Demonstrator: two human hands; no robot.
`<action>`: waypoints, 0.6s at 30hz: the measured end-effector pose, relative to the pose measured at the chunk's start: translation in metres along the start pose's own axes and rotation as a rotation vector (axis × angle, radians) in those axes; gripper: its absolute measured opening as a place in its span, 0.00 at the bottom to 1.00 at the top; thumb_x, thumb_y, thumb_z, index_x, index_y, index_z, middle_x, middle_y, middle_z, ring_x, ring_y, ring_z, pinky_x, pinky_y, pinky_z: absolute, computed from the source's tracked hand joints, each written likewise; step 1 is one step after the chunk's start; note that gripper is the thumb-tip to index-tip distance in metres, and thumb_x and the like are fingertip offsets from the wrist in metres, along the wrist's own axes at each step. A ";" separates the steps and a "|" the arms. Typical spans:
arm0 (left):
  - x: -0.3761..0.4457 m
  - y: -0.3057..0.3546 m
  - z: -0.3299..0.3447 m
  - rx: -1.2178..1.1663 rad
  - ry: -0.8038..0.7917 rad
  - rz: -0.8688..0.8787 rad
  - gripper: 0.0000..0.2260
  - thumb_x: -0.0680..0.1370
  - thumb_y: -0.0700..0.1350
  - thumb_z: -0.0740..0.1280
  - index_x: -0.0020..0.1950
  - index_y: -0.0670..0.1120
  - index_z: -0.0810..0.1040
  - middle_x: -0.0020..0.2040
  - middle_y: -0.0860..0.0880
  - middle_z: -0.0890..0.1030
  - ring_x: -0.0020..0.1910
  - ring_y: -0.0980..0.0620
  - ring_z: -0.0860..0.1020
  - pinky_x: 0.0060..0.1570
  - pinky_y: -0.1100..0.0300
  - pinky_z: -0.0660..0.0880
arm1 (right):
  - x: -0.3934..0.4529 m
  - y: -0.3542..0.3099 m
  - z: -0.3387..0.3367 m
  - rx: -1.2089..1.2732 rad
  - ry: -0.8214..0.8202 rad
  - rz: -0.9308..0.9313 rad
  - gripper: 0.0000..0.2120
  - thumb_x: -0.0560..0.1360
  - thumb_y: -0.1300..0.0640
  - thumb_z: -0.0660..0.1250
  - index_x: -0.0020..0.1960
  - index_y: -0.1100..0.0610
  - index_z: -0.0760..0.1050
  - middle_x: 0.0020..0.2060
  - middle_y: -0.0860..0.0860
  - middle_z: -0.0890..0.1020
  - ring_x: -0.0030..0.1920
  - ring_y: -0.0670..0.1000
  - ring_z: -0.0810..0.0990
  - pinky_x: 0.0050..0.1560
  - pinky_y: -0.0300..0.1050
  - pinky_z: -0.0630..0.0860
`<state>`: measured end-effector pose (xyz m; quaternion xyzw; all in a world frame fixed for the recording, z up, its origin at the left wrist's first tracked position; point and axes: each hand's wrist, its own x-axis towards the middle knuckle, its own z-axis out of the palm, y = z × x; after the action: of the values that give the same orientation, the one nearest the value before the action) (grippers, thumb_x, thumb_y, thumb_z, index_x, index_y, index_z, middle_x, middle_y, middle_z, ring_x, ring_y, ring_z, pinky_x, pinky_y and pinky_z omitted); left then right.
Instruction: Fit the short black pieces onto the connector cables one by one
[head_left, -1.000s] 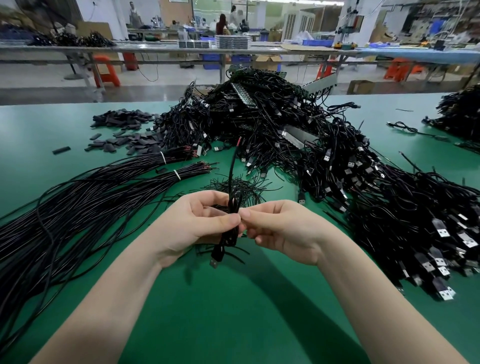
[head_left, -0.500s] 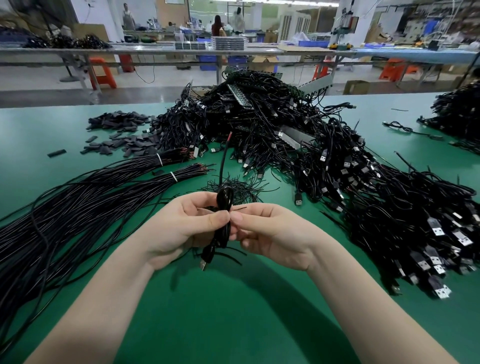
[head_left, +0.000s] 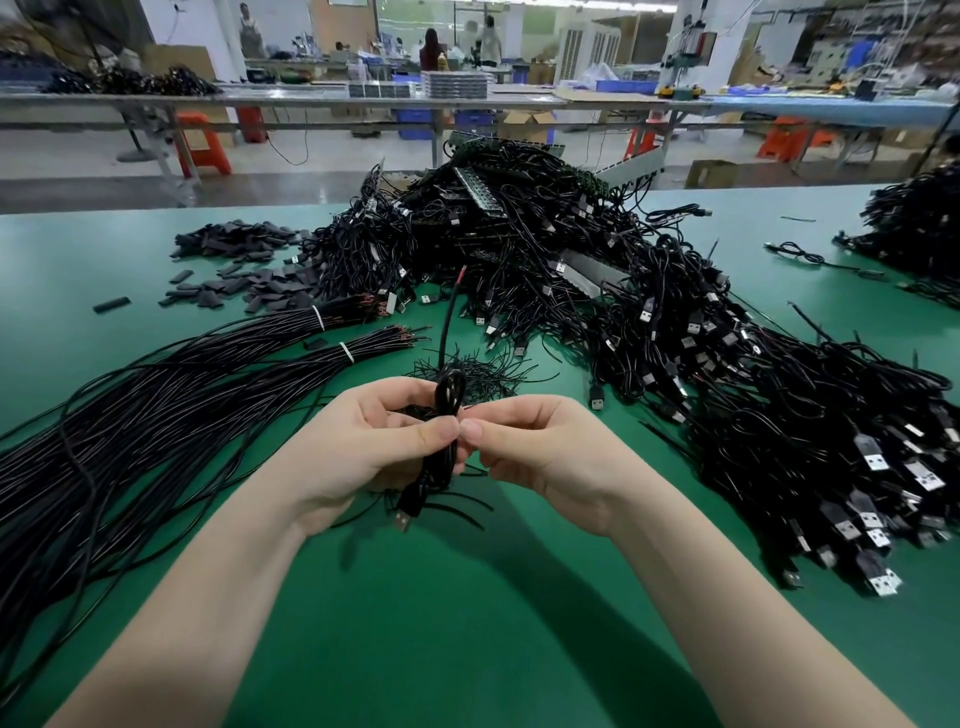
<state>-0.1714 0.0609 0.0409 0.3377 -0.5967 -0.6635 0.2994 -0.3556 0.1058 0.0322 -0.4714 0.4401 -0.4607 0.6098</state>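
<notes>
My left hand (head_left: 363, 441) grips a folded black connector cable (head_left: 448, 400) above the green table. Its loop sticks up over my fingers, its USB plug (head_left: 406, 512) hangs below, and one free end rises to a red-tipped wire end (head_left: 461, 271). My right hand (head_left: 540, 447) pinches at the cable bundle beside my left thumb; what is between its fingertips is too small to tell. Short black pieces (head_left: 249, 283) lie in a loose heap at the far left of the table.
A big tangle of black USB cables (head_left: 649, 312) fills the middle and right. Two banded bundles of bare-ended cables (head_left: 182, 384) stretch along the left. Loose black ties (head_left: 467, 371) lie just behind my hands. Another cable pile (head_left: 919, 218) sits far right.
The cable's loop has been drawn down shorter above my fingers, and the plug end has shifted a little. Both hands stay together at the same spot.
</notes>
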 end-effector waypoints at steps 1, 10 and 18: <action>0.001 -0.001 0.000 0.000 -0.001 0.002 0.23 0.55 0.56 0.83 0.46 0.51 0.85 0.40 0.42 0.85 0.38 0.48 0.84 0.39 0.60 0.80 | 0.000 0.000 0.000 -0.002 0.005 -0.002 0.08 0.63 0.51 0.75 0.41 0.51 0.86 0.35 0.49 0.83 0.35 0.43 0.77 0.37 0.34 0.74; 0.002 -0.002 0.006 -0.064 0.056 -0.004 0.13 0.61 0.53 0.78 0.44 0.54 0.84 0.40 0.42 0.86 0.35 0.50 0.84 0.29 0.67 0.75 | 0.005 0.005 0.003 0.081 0.017 -0.082 0.06 0.64 0.52 0.75 0.40 0.51 0.85 0.33 0.50 0.84 0.33 0.45 0.81 0.36 0.34 0.75; 0.004 -0.006 0.010 -0.051 0.134 0.022 0.16 0.60 0.53 0.80 0.45 0.53 0.84 0.39 0.43 0.85 0.37 0.49 0.85 0.30 0.64 0.76 | 0.006 0.009 0.007 -0.174 0.288 -0.311 0.04 0.70 0.62 0.75 0.44 0.62 0.83 0.34 0.53 0.85 0.37 0.49 0.82 0.42 0.43 0.80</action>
<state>-0.1815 0.0638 0.0352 0.3669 -0.5620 -0.6509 0.3547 -0.3460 0.1024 0.0245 -0.5139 0.4827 -0.5720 0.4193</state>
